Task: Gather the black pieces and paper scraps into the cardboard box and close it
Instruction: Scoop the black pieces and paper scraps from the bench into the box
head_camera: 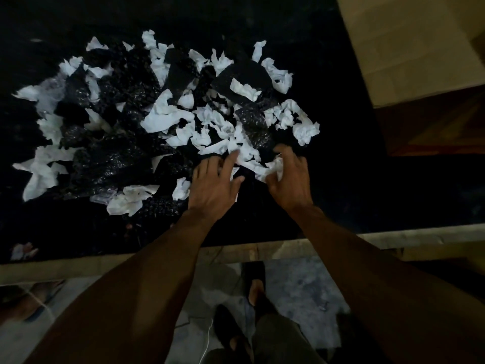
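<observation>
**Current Working Position**

You are resting your left hand [215,185] on the near edge of the pile, fingers spread and nearly straight, gripping nothing. You are curling the fingers of your right hand [288,177] round one of the crumpled white paper scraps [168,116]. These scraps are lying mixed with the black bubble-textured plastic pieces [110,158] on the black tabletop [341,195]. The plain brown cardboard box [409,48] is standing at the far right, apart from the pile.
</observation>
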Available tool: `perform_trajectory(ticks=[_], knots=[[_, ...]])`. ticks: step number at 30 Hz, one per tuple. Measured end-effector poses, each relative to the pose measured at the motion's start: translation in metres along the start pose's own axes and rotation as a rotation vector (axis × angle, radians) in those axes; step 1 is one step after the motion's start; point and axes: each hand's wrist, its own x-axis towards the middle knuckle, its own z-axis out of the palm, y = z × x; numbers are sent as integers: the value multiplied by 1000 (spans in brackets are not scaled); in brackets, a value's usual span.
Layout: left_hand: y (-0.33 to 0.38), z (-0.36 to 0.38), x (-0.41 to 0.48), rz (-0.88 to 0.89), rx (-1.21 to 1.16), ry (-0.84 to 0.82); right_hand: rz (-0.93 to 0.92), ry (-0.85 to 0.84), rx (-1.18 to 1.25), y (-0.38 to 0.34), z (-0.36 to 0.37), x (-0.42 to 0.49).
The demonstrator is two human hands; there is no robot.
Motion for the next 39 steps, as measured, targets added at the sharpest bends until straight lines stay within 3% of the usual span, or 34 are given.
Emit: perform_trajectory(ticks=[6, 14, 19, 22, 27, 31, 35, 39], knots=[[3, -4, 11, 80, 203, -73, -59, 14, -148, 8, 10, 7], [1, 4, 21, 129, 98, -33, -99, 43, -127, 15, 16, 6], [5, 5, 20, -71, -2, -56, -153, 114, -173, 15, 18, 7], [5, 6, 22, -84, 13, -40, -138, 105, -125, 13, 15, 6], [2, 8, 18, -102, -165, 48, -153, 6, -203, 13, 16, 5], [3, 2, 16, -111, -288, 44, -145, 65, -118, 12, 10, 3], [11, -6, 19, -231, -423, -3, -144, 93, -182, 10, 14, 2], [11, -1, 23, -277, -369, 32, -110, 58, -104, 13, 12, 4]])
